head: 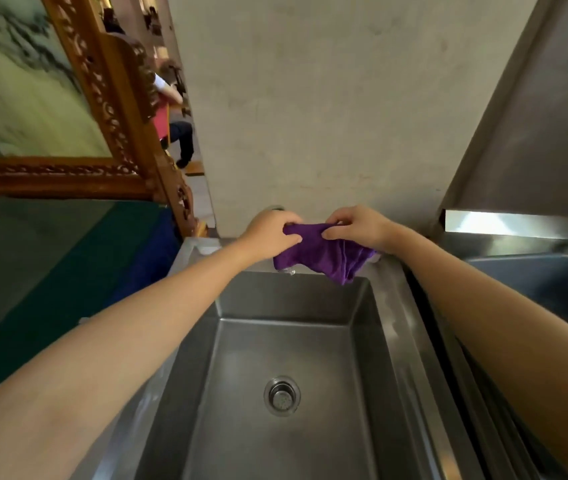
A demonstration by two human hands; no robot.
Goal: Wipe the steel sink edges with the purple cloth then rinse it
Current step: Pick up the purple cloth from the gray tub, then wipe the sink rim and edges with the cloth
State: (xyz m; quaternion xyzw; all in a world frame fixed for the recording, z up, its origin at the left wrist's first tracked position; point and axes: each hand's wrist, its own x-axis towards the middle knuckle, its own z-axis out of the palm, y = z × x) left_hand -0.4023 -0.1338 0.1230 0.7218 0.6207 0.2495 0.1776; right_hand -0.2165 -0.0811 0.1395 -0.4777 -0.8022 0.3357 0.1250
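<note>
Purple cloth (324, 256): held bunched above the far edge of the steel sink (397, 327).
Left hand (272, 233): pinched on the cloth's left end.
Right hand (358, 226): closed on its top right.

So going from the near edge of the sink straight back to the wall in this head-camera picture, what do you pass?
Drain in the basin floor → back wall of the steel sink → purple cloth, gripped by the left hand and right hand above the back rim → bare grey wall.
</note>
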